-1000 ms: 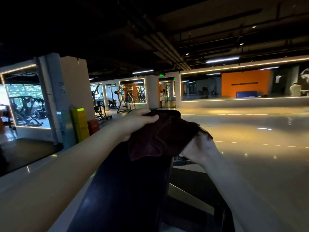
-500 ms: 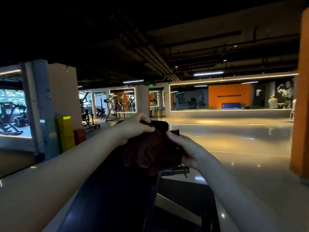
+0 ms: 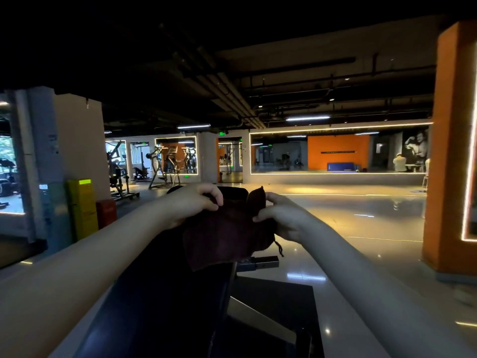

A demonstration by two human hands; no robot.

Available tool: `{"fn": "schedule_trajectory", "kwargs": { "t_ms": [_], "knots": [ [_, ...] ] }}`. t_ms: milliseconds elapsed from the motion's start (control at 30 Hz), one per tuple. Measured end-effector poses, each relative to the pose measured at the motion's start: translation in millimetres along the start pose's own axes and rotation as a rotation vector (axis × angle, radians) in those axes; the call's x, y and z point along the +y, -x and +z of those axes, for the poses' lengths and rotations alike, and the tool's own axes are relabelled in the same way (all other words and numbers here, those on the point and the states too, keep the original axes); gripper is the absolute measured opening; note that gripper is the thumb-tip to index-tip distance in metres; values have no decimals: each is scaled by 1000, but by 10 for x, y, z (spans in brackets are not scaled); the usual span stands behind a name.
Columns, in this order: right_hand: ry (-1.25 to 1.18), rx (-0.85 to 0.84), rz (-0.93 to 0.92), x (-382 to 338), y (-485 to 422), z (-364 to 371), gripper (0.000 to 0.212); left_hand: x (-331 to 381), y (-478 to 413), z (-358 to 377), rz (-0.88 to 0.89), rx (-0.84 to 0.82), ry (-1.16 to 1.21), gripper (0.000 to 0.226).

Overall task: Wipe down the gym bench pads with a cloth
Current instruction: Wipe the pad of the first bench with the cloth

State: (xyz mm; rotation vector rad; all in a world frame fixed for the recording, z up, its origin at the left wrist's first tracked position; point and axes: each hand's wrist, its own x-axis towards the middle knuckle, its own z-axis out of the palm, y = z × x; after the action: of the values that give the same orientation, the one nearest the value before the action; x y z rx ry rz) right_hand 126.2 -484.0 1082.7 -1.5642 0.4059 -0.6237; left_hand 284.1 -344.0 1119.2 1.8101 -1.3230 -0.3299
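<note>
A dark maroon cloth (image 3: 227,236) hangs in front of the top of the black inclined bench pad (image 3: 165,293), which runs up the middle of the view. My left hand (image 3: 198,200) grips the cloth's upper left edge with curled fingers. My right hand (image 3: 281,215) pinches its upper right corner, which sticks up in a point. The cloth's lower part drapes down over the pad's upper end, with a loose thread dangling at the right.
An orange pillar (image 3: 449,164) stands close on the right. The glossy floor (image 3: 361,215) stretches ahead to mirrored walls. Yellow and red boxes (image 3: 82,208) and weight machines (image 3: 165,166) stand at the left. A metal bench frame (image 3: 260,262) juts out below the cloth.
The cloth has come up off the pad top and is now spread between both hands. My right hand moved from under the cloth to its upper right corner. The view swung right.
</note>
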Motion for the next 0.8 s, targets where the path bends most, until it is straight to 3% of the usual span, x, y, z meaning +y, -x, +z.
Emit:
{"fn": "schedule_trajectory", "kwargs": {
  "t_ms": [267, 467, 567, 700, 800],
  "knots": [
    [24, 48, -30, -315, -31, 199, 38, -56, 213, 90, -68, 20, -82, 10],
    [148, 182, -36, -517, -116, 423, 53, 11, 390, 323, 73, 176, -146, 70],
    [150, 165, -32, -549, -97, 537, 57, 40, 439, 501, 121, 228, -69, 83],
    [136, 122, -15, -591, -1, 555, 45, -7, 479, 508, 176, 343, -82, 54],
    [153, 128, 39, -570, 66, 515, 36, -119, 508, 423, 233, 253, -17, 31]
  ]
}}
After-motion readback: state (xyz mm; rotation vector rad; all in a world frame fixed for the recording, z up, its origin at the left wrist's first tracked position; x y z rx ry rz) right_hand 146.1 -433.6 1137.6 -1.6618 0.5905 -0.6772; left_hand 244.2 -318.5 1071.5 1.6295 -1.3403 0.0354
